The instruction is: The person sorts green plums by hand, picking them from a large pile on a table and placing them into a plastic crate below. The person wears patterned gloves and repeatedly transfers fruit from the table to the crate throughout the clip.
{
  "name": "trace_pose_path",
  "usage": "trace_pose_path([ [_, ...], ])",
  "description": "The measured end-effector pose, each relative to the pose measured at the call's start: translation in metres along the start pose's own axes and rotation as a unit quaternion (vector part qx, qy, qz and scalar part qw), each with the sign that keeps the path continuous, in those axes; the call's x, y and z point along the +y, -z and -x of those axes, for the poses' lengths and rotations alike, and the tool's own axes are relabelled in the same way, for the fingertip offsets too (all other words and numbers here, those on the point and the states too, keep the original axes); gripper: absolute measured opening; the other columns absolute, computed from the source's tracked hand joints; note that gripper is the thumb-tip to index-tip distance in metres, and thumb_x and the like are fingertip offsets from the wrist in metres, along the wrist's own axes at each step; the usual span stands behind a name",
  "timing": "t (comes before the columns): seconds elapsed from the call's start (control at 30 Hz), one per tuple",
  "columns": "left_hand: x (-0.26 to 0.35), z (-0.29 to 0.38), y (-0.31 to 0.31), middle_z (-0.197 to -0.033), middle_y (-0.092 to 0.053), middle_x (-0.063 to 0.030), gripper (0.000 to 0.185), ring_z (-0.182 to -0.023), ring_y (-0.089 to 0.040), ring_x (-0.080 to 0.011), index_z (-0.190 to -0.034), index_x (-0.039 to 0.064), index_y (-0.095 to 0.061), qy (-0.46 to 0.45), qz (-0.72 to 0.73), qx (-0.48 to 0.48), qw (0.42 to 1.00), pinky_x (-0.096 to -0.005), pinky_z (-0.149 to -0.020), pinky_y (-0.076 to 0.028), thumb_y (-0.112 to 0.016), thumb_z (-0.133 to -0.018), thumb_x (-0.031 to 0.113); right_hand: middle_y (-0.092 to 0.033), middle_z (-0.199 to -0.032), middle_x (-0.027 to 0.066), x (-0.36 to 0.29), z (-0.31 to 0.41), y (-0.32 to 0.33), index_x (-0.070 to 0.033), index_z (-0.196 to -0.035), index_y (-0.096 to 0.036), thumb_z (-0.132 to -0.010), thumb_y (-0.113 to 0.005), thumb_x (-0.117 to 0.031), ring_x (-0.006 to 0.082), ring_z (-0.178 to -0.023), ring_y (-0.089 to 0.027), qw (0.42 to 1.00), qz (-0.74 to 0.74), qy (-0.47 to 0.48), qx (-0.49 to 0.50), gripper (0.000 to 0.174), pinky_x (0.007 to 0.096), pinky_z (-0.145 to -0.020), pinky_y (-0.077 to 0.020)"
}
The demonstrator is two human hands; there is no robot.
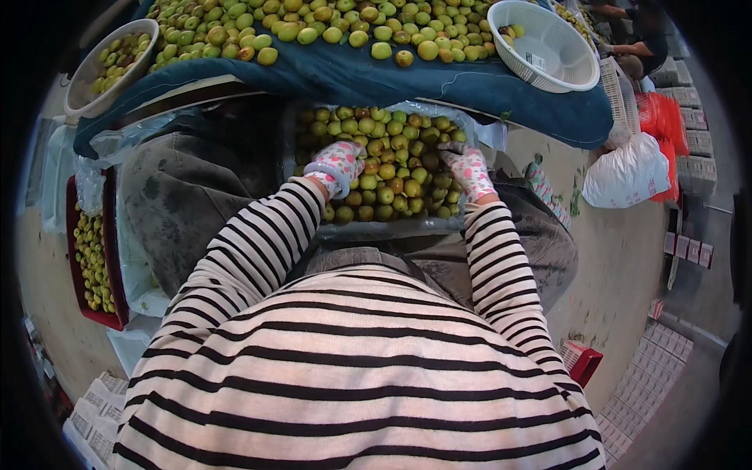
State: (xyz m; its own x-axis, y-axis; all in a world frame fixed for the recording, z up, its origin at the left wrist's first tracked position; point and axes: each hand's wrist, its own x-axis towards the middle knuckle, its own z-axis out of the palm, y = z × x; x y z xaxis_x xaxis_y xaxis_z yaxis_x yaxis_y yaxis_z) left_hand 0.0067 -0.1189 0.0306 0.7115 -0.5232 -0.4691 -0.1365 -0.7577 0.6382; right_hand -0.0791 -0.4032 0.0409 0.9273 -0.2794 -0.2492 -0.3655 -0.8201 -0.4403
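Note:
A plastic-lined crate (390, 228) full of green and brownish jujube-like fruits (385, 170) stands before me, between my knees. My left hand (339, 165), in a white glove with a pink print and with a pale ring round the wrist, rests on the fruits at the left part of the crate. At the crate's right side my right hand (468, 167), gloved alike, touches the fruits with its fingertips. Whether either hand grips a fruit is not plain, as the fingers are partly hidden.
Beyond the crate, a table with a blue cloth (352, 73) bears many loose fruits. A white basket (578, 64) stands at its right, another basket (150, 35) at its left. A red crate of fruits (111, 294) lies left. A white plastic bag (623, 176) and a co-worker (640, 50) are at right.

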Motion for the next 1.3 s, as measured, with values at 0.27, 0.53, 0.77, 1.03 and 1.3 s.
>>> trace_pose_path([
  [0.27,0.009,0.027,0.013,-0.101,-0.069,-0.0154,0.022,-0.094,-0.065,-0.0317,-0.106,0.005,-0.068,-0.031,-0.124,-0.115,0.985,-0.0383,-0.083,-0.051,-0.057,-0.091,0.016,-0.064,-0.118,0.0177,-0.067,-0.088,-0.041,-0.006,-0.111,-0.068,-0.084,-0.063,-0.033,0.0350,-0.111,-0.059,0.988,0.126,-0.084,-0.031,0.038,0.0428,-0.094,-0.0479],
  [0.53,0.021,0.095,0.030,-0.094,-0.068,-0.0137,0.031,-0.091,-0.065,-0.0304,-0.108,0.007,-0.066,-0.035,-0.039,-0.248,0.967,-0.0402,-0.083,-0.051,-0.057,-0.092,0.031,-0.061,-0.125,0.0175,-0.085,-0.136,-0.065,-0.002,-0.123,-0.061,-0.088,-0.056,-0.047,0.0352,-0.115,-0.056,0.981,0.162,-0.063,-0.091,0.057,0.0410,-0.098,-0.0436],
  [0.77,0.018,0.083,0.038,-0.104,-0.067,-0.0147,0.037,-0.102,-0.063,-0.0317,-0.116,0.007,-0.063,0.004,-0.081,-0.293,0.953,-0.0414,-0.089,-0.049,-0.055,-0.093,0.035,-0.062,-0.122,0.0169,-0.082,-0.134,-0.059,-0.003,-0.121,-0.062,-0.088,-0.057,-0.045,0.0344,-0.111,-0.058,0.982,0.151,-0.077,-0.083,0.054,0.0409,-0.095,-0.0450],
  [1.03,0.016,0.082,0.034,-0.108,-0.065,-0.0147,0.037,-0.103,-0.062,-0.0322,-0.115,0.006,-0.062,-0.033,-0.099,-0.274,0.956,-0.0421,-0.091,-0.049,-0.054,-0.093,0.035,-0.064,-0.118,0.0162,-0.083,-0.132,-0.056,-0.004,-0.119,-0.063,-0.087,-0.059,-0.043,0.0335,-0.107,-0.060,0.983,0.142,-0.088,-0.076,0.050,0.0408,-0.092,-0.0466],
  [1.3,0.014,0.078,0.030,-0.108,-0.066,-0.0152,0.041,-0.104,-0.062,-0.0323,-0.121,0.006,-0.061,-0.026,-0.126,-0.274,0.953,-0.0422,-0.089,-0.050,-0.053,-0.095,0.037,-0.066,-0.115,0.0155,-0.088,-0.130,-0.053,-0.005,-0.118,-0.064,-0.087,-0.060,-0.041,0.0326,-0.103,-0.062,0.987,0.109,-0.100,-0.059,0.047,0.0407,-0.089,-0.0483],
])
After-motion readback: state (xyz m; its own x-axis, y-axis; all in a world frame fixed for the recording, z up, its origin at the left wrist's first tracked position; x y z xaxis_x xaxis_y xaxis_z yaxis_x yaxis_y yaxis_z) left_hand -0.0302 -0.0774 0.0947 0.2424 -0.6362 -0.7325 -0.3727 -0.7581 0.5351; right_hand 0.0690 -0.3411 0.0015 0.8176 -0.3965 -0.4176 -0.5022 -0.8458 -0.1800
